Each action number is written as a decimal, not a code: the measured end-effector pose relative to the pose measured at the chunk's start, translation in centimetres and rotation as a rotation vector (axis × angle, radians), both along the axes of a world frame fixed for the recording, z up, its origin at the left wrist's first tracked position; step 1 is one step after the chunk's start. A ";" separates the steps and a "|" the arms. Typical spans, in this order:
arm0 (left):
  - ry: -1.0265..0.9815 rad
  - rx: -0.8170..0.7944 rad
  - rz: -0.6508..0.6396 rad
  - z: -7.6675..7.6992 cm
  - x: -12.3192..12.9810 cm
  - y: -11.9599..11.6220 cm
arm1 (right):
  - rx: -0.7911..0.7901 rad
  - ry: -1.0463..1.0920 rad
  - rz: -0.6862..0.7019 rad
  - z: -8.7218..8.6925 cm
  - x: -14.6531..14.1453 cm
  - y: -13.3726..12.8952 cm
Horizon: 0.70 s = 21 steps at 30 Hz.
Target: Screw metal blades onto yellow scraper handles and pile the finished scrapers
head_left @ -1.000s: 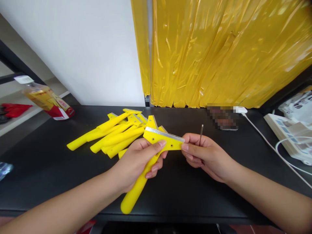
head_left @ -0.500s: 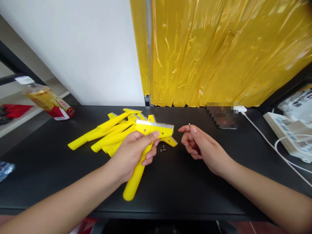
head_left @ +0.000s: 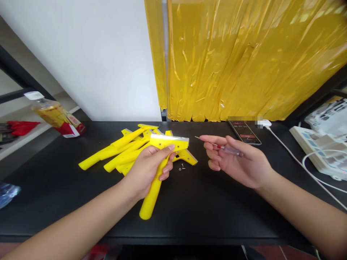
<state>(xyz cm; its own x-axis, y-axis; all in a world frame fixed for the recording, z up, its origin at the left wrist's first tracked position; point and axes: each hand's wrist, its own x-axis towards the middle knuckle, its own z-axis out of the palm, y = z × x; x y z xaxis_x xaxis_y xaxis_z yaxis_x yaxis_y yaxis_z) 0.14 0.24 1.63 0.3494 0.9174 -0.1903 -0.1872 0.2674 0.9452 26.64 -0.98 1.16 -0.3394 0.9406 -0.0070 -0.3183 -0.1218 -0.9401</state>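
My left hand (head_left: 151, 164) is closed around the neck of a yellow scraper (head_left: 150, 200), its thumb on the head. A silver blade strip runs along the scraper's upper edge, and two small holes or screw heads show in the head. To the right, my right hand (head_left: 235, 159) holds a small screwdriver (head_left: 231, 150) with a clear handle and a red collar. Its thin shaft points left toward the scraper, apart from it. Behind my left hand lies a pile of several similar yellow scrapers (head_left: 121, 144). A few tiny screws (head_left: 182, 167) rest on the black table between my hands.
A drink bottle (head_left: 61, 117) leans at the left, near a shelf. A phone (head_left: 245, 133) lies at the back right, with a white charger and cable (head_left: 290, 155) beside it. A white power strip (head_left: 317, 151) stands at the right. Yellow plastic sheeting (head_left: 244, 61) hangs behind.
My right hand has turned and its fingers have opened out, bringing the screwdriver's handle into view, its shaft now pointing left. My left hand holds the scraper almost as before.
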 end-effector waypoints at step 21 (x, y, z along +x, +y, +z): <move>-0.012 0.014 0.036 -0.2 -0.2 0.4 | 0.290 -0.436 -0.122 0.2 0.4 -1.0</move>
